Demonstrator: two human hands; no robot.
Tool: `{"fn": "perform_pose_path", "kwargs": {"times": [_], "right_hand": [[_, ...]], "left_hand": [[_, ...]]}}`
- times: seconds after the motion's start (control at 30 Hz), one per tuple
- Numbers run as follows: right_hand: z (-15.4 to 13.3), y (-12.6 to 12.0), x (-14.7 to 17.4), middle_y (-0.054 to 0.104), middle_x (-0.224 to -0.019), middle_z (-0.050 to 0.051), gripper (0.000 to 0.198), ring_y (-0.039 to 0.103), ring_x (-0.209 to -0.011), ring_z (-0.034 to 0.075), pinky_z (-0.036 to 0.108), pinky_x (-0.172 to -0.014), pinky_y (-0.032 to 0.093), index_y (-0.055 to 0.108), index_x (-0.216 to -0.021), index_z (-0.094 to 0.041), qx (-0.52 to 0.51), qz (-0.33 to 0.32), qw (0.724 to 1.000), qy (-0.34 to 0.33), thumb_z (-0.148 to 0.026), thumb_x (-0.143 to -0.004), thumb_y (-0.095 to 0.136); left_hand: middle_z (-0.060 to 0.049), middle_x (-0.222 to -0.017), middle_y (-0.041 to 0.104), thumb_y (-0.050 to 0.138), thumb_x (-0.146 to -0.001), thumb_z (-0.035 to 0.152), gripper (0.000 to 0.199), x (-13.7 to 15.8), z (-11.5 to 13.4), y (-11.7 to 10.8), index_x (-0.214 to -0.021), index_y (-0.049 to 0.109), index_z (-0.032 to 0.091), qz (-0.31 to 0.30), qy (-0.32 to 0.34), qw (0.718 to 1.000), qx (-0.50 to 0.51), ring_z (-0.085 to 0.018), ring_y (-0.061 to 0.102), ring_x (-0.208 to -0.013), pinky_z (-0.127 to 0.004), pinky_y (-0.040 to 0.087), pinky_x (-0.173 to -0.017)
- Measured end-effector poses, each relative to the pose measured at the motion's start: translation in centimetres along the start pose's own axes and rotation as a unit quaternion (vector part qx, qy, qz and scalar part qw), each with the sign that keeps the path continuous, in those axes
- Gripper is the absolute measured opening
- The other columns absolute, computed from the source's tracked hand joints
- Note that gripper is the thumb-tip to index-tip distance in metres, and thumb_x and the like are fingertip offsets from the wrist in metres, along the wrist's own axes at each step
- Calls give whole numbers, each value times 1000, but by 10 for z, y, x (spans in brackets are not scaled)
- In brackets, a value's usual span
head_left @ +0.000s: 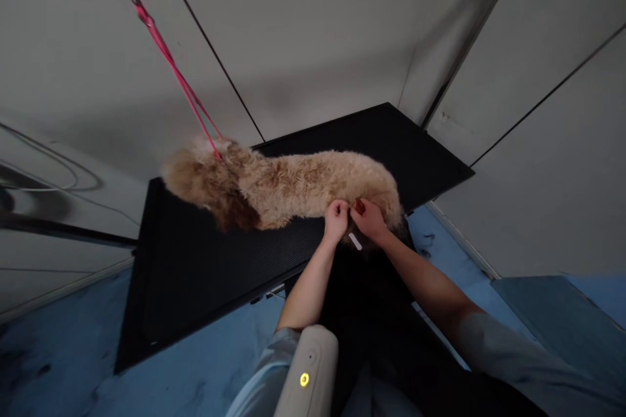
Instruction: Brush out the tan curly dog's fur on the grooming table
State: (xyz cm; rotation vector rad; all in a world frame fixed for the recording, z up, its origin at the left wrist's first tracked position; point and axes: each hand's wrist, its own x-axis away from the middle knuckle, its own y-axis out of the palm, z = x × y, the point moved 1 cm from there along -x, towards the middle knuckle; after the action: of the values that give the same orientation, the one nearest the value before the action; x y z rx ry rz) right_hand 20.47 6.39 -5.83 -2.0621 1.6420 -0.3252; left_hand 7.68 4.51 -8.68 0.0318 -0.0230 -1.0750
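Observation:
A curly-coated tan dog [313, 182] stands along a black grooming table [220, 273], its head toward the left. A pink grooming loop [161, 42] runs down to its neck. My left hand [337, 218] is closed in a pinch against the fur low on the dog's near side, toward the rear; what is in the fingers is hidden. Right beside it, my right hand [370, 220] is closed round a small reddish-brown object [359, 206], mostly covered by the fingers. Below the hands shows a short whitish strip [355, 242].
A pale rounded device [310, 371] with a lit yellow button is close to me at the bottom. Light wall panels [317, 32] rise behind the table. A dark bar [63, 234] and pale cable [49, 189] are at left. The floor [195, 365] is blue.

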Motion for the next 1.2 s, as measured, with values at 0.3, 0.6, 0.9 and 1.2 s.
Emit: {"fn": "perform_pose_path", "kwargs": {"times": [0.3,0.6,0.9,1.2], "right_hand": [[7,7,2,63,-74,-1,16,54,-67,16,29,-68,44,58,-84,-21,-45,-14,999,20,-33,-74,61],[1,5,-2,51,-60,-3,14,46,-58,15,29,-61,38,46,-65,-24,-13,-4,1000,23,-27,-77,53],[-2,13,-6,58,-66,-1,13,52,-64,16,29,-65,40,50,-70,-23,5,-12,1000,13,-29,-80,55],[2,8,-4,53,-60,-2,15,46,-58,15,28,-61,37,45,-65,-24,47,-17,999,9,-25,-78,53]], "left_hand": [[1,-66,59,70,-76,36,23,-5,3,-1,-66,61,17,-42,-42,996,60,-11,52,-65,-22,43,-68],[2,-60,59,74,-72,37,26,-7,0,-5,-62,62,16,-40,-58,995,64,-9,50,-60,-21,41,-63],[-2,-67,68,81,-64,35,23,-8,2,-7,-64,69,15,-53,-73,994,61,-12,57,-63,-25,46,-66],[2,-62,57,64,-82,35,26,1,-11,1,-65,58,18,41,-28,999,18,-11,50,-63,-22,39,-64]]}}
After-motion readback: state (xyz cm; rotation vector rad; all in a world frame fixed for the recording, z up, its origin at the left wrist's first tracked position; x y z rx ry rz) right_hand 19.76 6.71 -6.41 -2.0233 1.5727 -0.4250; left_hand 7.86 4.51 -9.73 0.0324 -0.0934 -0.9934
